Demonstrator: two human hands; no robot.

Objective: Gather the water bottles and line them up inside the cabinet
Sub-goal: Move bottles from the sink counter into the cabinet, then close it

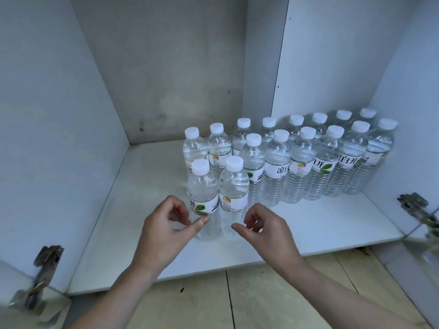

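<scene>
Several clear water bottles with white caps and green-leaf labels stand upright in two rows [301,160] at the back right of the white cabinet floor [147,191]. Two more bottles stand in front: a left one [203,193] and a right one [234,191], side by side. My left hand [164,224] hovers just left of the left bottle, fingers curled and apart, its thumb tip at the bottle's base. My right hand [263,229] sits just right of the right bottle, fingers loosely curled, holding nothing.
The cabinet has a white left wall [47,138], a stained back panel [171,79] and a right wall [408,115]. Rusty hinges sit at the lower left [45,264] and right [414,205]. Pale wooden floor [261,293] lies in front of the cabinet.
</scene>
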